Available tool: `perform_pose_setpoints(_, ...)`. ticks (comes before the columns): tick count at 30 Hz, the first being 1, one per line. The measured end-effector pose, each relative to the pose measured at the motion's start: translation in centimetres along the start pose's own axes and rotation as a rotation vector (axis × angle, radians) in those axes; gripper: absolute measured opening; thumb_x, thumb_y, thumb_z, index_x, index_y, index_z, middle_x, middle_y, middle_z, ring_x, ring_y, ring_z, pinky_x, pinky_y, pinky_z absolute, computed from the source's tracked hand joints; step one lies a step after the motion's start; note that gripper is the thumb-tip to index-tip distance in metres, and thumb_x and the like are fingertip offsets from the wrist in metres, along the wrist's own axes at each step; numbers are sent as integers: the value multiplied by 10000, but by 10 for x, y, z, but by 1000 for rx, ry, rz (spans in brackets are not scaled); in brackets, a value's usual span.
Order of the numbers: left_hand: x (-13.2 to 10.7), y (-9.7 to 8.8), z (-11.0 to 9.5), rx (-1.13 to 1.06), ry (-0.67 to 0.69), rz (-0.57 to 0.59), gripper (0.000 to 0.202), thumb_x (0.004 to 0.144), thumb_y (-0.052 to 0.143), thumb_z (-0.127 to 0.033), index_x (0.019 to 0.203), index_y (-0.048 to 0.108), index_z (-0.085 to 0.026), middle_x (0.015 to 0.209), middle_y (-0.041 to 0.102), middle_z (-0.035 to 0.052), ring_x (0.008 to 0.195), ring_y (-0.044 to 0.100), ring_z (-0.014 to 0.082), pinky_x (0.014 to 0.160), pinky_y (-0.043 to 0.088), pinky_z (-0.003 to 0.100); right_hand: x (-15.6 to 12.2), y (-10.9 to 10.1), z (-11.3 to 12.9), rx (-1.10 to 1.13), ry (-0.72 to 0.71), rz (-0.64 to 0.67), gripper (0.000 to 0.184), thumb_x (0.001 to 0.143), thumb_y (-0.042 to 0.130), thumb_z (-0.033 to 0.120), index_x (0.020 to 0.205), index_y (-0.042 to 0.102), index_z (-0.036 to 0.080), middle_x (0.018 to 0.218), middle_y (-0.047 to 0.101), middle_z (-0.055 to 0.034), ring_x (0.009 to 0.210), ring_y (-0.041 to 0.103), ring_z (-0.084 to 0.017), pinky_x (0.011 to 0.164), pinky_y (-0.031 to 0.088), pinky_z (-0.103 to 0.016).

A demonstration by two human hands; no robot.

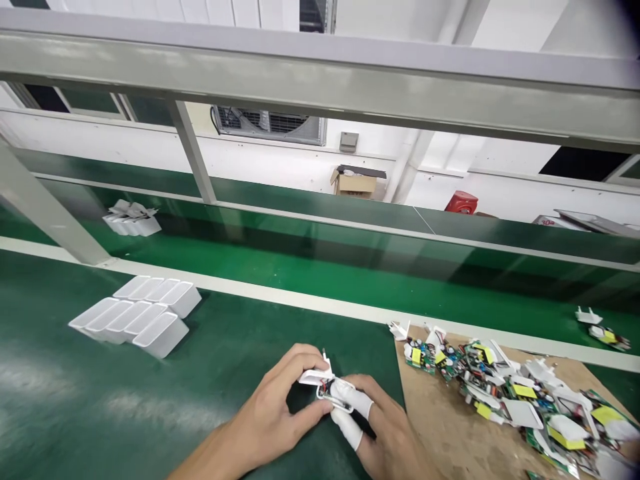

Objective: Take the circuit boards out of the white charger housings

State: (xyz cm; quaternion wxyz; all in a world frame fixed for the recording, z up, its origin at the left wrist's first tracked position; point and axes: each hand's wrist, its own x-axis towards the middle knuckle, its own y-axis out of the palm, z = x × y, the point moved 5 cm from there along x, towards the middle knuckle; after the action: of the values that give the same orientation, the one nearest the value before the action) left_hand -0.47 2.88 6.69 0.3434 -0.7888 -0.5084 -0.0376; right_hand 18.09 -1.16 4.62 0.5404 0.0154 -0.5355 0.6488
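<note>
Both hands meet low in the middle over the green mat. My left hand (273, 417) pinches a small white plastic plug part (316, 375) with a little circuit board tucked under it. My right hand (383, 430), with white finger cots on two fingers, presses on the same part from the right. Just to the right lies a pile of circuit boards and white plug parts (505, 390) on a brown board (450, 433).
Rows of white plastic housings (137, 313) stand on the mat at left. More white housings (131, 218) sit on the green conveyor belt behind. A plug part with a board (603, 330) lies on the belt at far right. A grey frame rail (320, 80) crosses overhead.
</note>
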Motion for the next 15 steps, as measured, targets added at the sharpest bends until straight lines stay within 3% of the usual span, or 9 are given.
perform_pose_setpoints(4, 0, -1, 1, 15, 4, 3, 383, 957, 711, -127, 1272, 555, -278, 1209, 645, 60, 1081, 687, 195, 959, 564, 305, -3, 3, 0, -129, -74, -12, 412, 935, 461, 8, 1310, 577, 130, 1209, 703, -199, 958, 774, -243, 812, 672, -308)
perform_pose_setpoints(8, -6, -1, 3, 67, 21, 1, 429, 940, 758, -180, 1302, 553, -283, 1325, 621, 103, 1194, 682, 249, 1019, 580, 356, -7, 4, 0, -108, -97, -5, 374, 870, 438, -36, 1152, 613, 136, 1182, 686, -202, 886, 766, -217, 761, 672, -295)
perform_pose_setpoints(12, -12, 0, 8, 114, 24, -18, 849, 819, 914, -394, 1505, 424, -293, 1568, 465, 187, 1410, 551, 369, 1105, 564, 465, -7, -2, 1, -146, -83, 18, 401, 881, 469, -1, 1222, 614, 154, 1267, 661, -209, 1046, 758, -257, 853, 669, -328)
perform_pose_setpoints(13, -13, 2, 9, 116, 26, -13, 877, 822, 912, -403, 1525, 399, -291, 1583, 446, 193, 1438, 522, 376, 1126, 549, 480, -6, -2, 1, -150, -68, 35, 413, 884, 470, 2, 1236, 616, 161, 1274, 661, -204, 1056, 756, -261, 856, 669, -332)
perform_pose_setpoints(15, -12, 5, 10, 108, 22, 13, 686, 904, 839, -329, 1465, 446, -289, 1533, 496, 173, 1436, 529, 344, 1129, 541, 465, -5, -3, 2, -134, -44, 49, 415, 895, 453, 1, 1228, 626, 177, 1229, 680, -182, 978, 765, -244, 801, 672, -323)
